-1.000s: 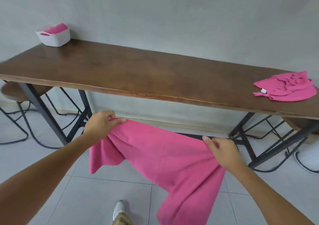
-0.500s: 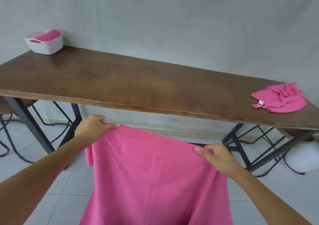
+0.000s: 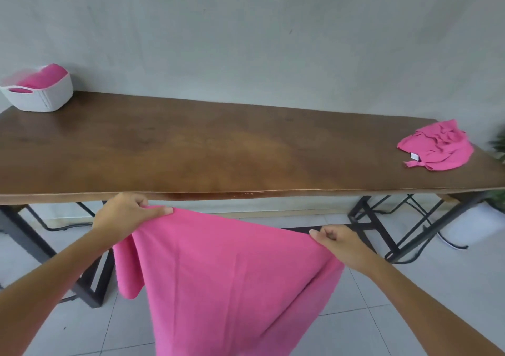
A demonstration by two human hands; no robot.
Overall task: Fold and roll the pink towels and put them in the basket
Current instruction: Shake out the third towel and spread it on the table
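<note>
A large pink towel (image 3: 232,282) hangs spread out in front of the table's near edge, below the tabletop. My left hand (image 3: 124,212) pinches its upper left corner just under the table edge. My right hand (image 3: 340,242) pinches the upper right corner, a little lower. A white basket (image 3: 41,100) with pink towel inside stands at the table's far left, against the wall. Another pink towel (image 3: 437,145), crumpled and showing a white tag, lies at the table's right end.
The long brown wooden table (image 3: 218,153) stands against a grey wall on black metal legs (image 3: 366,219). Black stool frames sit beneath it on a pale tiled floor. A white pot (image 3: 475,224) with a green plant is at the far right.
Both hands have risen towards the table edge with the towel held between them. The view has tilted so the tabletop fills more of the frame.
</note>
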